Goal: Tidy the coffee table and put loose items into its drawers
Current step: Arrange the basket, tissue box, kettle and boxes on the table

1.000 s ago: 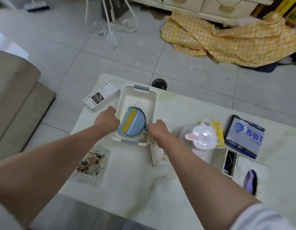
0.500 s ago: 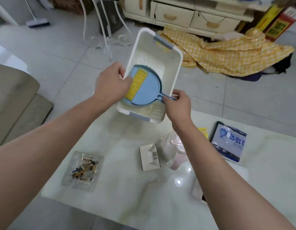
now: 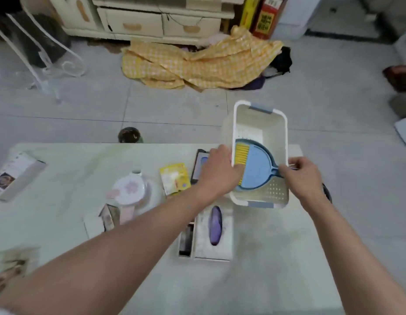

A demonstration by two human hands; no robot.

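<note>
Over the right end of the coffee table, both hands grip a white basket: the left hand clasps its left rim, the right hand its right rim. A blue dustpan lies inside.

One view only is given: the scene is seen from head height, looking forward and down, near above the worktop.
</note>
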